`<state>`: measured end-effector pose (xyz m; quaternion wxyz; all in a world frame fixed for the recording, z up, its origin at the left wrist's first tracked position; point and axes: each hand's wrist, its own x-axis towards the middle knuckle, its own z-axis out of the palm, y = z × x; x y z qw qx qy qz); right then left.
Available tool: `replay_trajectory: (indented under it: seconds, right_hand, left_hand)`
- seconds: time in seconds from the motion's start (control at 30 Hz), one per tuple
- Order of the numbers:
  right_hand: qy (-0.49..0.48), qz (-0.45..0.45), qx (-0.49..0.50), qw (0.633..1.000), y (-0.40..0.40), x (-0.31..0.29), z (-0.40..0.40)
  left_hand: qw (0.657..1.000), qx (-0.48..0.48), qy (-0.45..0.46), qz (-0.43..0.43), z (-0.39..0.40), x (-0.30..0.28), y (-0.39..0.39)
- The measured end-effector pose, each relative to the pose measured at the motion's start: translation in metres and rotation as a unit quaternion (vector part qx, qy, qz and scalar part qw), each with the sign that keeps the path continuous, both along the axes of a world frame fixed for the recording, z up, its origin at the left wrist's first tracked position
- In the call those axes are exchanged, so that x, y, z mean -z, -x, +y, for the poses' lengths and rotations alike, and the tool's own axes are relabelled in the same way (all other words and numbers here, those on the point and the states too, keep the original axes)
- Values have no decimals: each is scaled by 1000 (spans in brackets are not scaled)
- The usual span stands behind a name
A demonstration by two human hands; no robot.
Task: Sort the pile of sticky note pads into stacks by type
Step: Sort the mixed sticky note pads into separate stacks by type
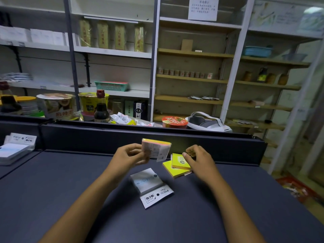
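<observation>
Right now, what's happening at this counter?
A person is sorting sticky note pads on a dark counter. The left hand holds up a wrapped multicolour pad. The right hand touches the yellow pads, two loosely stacked. A white pad pack lies apart, nearer the person.

The yellow pad [180, 161] shows "220"; the wall notice [203, 8] and other labels are too blurred to read
</observation>
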<state>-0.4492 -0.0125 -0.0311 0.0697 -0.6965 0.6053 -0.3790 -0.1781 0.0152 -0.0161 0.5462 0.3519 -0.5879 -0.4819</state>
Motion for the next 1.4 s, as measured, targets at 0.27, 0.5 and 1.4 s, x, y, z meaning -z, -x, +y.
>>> replay_trajectory:
  seconds: [0.27,0.5,1.4]
  right_hand:
    - [-68,17,53,996,10,8,-6]
    - [-139,53,79,986,5,13,-8]
    - [-11,-448,-78,890,-10,-5,8]
  left_hand:
    - [996,-52,-62,35,-4,2,0]
    - [995,-52,-75,34,-5,2,-2]
    - [922,51,-152,353,-13,0,-9]
